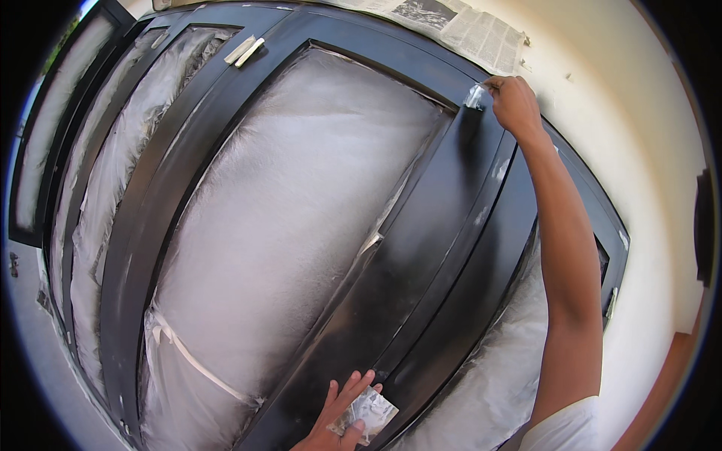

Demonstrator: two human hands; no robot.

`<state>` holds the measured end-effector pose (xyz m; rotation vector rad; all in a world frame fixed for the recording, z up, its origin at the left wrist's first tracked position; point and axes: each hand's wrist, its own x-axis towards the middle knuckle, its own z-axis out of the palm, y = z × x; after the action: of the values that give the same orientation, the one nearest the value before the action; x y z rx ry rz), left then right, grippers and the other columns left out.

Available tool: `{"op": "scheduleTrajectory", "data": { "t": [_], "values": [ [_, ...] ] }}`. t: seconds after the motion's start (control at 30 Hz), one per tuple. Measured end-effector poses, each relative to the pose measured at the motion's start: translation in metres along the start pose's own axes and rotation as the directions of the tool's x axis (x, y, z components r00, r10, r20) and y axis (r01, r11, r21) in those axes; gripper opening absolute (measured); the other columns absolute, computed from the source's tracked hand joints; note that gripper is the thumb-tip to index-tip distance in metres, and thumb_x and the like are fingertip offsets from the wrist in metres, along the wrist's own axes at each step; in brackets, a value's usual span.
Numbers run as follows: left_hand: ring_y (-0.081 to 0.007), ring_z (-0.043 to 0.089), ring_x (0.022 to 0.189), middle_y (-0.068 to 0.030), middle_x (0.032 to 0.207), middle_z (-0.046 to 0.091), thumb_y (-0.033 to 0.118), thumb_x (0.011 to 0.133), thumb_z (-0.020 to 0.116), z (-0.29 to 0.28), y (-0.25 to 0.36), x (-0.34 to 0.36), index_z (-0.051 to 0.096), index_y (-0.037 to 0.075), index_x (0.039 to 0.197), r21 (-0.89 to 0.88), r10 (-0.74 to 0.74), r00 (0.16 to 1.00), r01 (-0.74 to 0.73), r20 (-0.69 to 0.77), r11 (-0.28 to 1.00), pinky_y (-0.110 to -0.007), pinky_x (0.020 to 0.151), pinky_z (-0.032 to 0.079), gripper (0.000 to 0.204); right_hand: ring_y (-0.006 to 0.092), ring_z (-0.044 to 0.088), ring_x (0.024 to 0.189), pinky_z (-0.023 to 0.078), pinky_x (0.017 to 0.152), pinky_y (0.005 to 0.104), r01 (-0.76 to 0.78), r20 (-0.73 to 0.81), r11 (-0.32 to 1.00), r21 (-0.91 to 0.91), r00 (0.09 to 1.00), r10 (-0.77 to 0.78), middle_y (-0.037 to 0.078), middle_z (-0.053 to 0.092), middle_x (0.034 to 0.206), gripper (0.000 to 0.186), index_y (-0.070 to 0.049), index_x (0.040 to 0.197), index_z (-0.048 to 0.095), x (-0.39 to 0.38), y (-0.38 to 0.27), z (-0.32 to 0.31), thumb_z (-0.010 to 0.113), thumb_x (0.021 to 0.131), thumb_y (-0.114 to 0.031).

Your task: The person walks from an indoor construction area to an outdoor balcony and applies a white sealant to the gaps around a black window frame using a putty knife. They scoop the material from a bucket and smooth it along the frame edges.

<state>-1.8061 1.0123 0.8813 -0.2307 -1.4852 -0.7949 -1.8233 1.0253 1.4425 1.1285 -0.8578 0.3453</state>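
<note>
High on a dark-painted door frame (436, 218), my right hand (517, 105) pinches what looks like a small putty knife (474, 96). Its pale, shiny blade lies against the dark surface near the top corner. Most of its handle is hidden by my fingers. Low in the view, my left hand (342, 417) holds a small square plate (374, 410) smeared with whitish filler, the thumb over its near edge and the fingers behind it. Pale filler patches (500, 169) show along the frame's seam below my right hand.
Whitish plastic sheeting (293, 173) covers the door panes, with a strip of tape (195, 357) across its lower part. Newspaper (459, 30) is fixed along the top edge. A cream wall (632, 113) stands at the right. Pale handle-like pieces (244, 51) sit on the left leaf.
</note>
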Motion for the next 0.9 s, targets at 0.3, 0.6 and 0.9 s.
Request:
{"op": "scheduleTrajectory", "data": {
  "t": [0.3,0.6,0.9],
  "values": [
    [-0.0323,0.025,0.143,-0.0169,0.152,0.032,0.042,0.097,0.035,-0.003,0.002,-0.001,0.029,0.000,0.145,-0.032,-0.014,1.000,0.014,0.016,0.999,-0.053,0.113,-0.007,0.065,0.0327,0.065,0.091,0.051,0.080,0.0426,0.037,0.168,0.993,-0.114,0.986,-0.017,0.015,0.070,0.094,0.030,-0.011,0.101,0.072,0.022,0.003,0.017,0.055,0.079,-0.002],
    [-0.0329,0.019,0.145,-0.0169,0.153,0.030,0.043,0.096,0.037,0.001,-0.004,-0.002,0.028,0.000,0.146,0.007,0.039,0.999,-0.039,0.022,0.999,-0.051,0.112,-0.010,0.067,0.0314,0.065,0.097,0.050,0.084,0.0424,-0.214,0.108,0.973,-0.081,0.969,0.222,0.014,0.070,0.099,0.027,-0.017,0.111,0.070,0.019,0.022,-0.012,0.056,0.088,-0.014],
    [-0.0223,0.007,0.148,-0.0141,0.154,0.029,0.017,0.090,0.036,-0.001,0.006,0.000,0.024,-0.006,0.145,0.076,-0.054,0.994,0.047,0.092,0.996,-0.040,0.113,-0.016,0.061,0.0285,0.065,0.101,0.044,0.089,0.0461,-0.213,0.046,0.965,-0.151,0.974,0.222,0.012,0.070,0.103,0.032,-0.020,0.111,0.069,0.028,-0.001,0.024,0.055,0.084,-0.010]
  ]
}}
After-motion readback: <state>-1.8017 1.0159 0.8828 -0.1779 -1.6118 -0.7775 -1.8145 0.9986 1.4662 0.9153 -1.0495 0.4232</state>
